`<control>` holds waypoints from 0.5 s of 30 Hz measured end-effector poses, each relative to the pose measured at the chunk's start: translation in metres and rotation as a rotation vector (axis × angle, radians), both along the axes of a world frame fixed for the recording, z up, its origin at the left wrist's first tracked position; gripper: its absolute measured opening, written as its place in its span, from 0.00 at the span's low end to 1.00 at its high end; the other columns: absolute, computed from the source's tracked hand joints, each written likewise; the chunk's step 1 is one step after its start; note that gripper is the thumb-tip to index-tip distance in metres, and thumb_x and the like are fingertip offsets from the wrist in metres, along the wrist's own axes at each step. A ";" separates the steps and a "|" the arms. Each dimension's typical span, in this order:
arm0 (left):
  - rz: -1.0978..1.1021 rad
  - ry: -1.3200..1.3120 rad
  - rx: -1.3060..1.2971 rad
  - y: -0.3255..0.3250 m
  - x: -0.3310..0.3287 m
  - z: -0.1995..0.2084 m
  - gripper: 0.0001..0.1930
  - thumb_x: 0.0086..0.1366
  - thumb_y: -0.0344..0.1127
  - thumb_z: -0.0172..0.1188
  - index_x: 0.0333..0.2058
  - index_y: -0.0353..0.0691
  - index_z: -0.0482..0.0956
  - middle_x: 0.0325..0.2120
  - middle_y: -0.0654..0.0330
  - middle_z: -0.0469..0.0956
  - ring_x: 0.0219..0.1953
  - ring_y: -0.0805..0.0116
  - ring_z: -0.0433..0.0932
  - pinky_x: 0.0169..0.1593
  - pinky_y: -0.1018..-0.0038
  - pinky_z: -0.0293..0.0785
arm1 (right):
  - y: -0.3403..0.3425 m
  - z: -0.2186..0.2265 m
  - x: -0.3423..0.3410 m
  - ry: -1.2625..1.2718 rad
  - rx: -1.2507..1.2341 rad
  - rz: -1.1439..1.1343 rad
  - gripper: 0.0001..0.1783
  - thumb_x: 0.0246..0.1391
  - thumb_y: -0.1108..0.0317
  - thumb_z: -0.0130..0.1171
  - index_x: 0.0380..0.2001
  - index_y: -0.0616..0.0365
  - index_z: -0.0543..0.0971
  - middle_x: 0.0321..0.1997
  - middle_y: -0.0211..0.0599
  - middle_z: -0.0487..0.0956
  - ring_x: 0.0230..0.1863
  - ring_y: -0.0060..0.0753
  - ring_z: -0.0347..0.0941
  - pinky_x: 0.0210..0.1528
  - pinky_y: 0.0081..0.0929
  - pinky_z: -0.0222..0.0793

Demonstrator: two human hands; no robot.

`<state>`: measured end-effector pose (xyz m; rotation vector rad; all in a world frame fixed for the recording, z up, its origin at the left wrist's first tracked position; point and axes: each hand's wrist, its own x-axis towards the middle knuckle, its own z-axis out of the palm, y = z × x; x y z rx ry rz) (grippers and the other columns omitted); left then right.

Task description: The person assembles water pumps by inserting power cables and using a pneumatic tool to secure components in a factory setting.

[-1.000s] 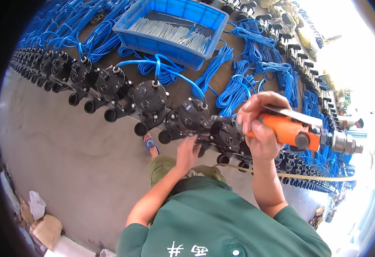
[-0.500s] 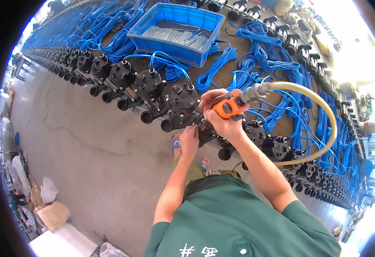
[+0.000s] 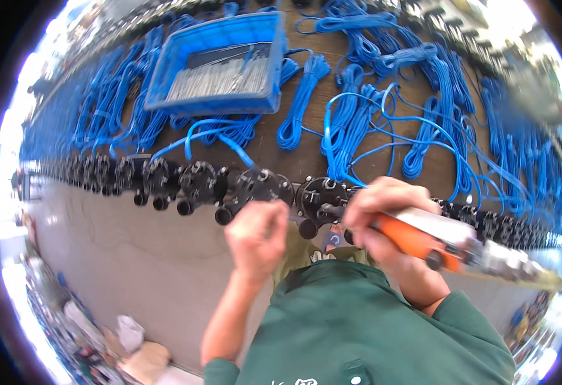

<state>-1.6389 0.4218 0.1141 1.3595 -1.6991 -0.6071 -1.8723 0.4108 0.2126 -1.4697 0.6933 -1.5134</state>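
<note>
My right hand [image 3: 387, 205] grips an orange air screwdriver [image 3: 412, 239], blurred by motion and lying almost level, with its hose fitting off to the right. Its dark tip points left, at or just over the top of a round black pump [image 3: 320, 196]; whether they touch I cannot tell. In front of the neighbouring black pump [image 3: 265, 188], my left hand [image 3: 257, 239] is closed, its fingers curled into a pinch. Whatever sits between those fingers, if anything, is hidden. Blue cables run from the tops of both pumps.
More black pumps [image 3: 202, 182] line the bench's near edge on both sides. Behind them lie coiled blue cables [image 3: 303, 106] on the brown bench top [image 3: 265, 138]. A blue crate [image 3: 213, 106] holds many thin pale strips. Bags and cardboard [image 3: 146, 360] lie on the floor at lower left.
My view has turned. The screwdriver has swung from upright to nearly level, its hose end now to the right. My left hand has drawn back from between the pumps, fingers curled.
</note>
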 end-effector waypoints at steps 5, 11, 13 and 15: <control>-0.789 -0.672 0.154 -0.183 -0.038 0.066 0.05 0.57 0.29 0.64 0.32 0.35 0.84 0.28 0.52 0.82 0.30 0.54 0.80 0.35 0.63 0.75 | 0.013 0.002 -0.031 -0.273 0.096 -0.353 0.17 0.43 0.81 0.58 0.41 0.69 0.78 0.31 0.49 0.81 0.23 0.24 0.76 0.20 0.18 0.73; -1.817 -0.578 0.180 -0.218 -0.110 -0.092 0.18 0.54 0.30 0.63 0.46 0.41 0.83 0.28 0.45 0.81 0.35 0.44 0.81 0.38 0.54 0.77 | 0.021 -0.019 -0.024 -0.139 0.292 -0.776 0.14 0.44 0.79 0.59 0.38 0.67 0.79 0.29 0.44 0.82 0.25 0.25 0.78 0.26 0.20 0.76; -1.816 -0.644 0.213 -0.209 -0.128 -0.123 0.23 0.55 0.29 0.62 0.53 0.44 0.81 0.25 0.47 0.80 0.32 0.44 0.80 0.36 0.54 0.75 | 0.022 -0.022 -0.020 -0.168 0.354 -0.871 0.13 0.45 0.78 0.60 0.38 0.66 0.79 0.28 0.43 0.82 0.27 0.26 0.78 0.28 0.20 0.76; -1.921 -0.590 0.152 -0.209 -0.147 -0.131 0.24 0.55 0.28 0.60 0.53 0.47 0.82 0.23 0.48 0.79 0.29 0.48 0.80 0.33 0.56 0.74 | 0.023 -0.031 -0.013 -0.199 0.370 -0.950 0.14 0.47 0.76 0.61 0.40 0.65 0.79 0.28 0.43 0.82 0.29 0.27 0.78 0.30 0.21 0.75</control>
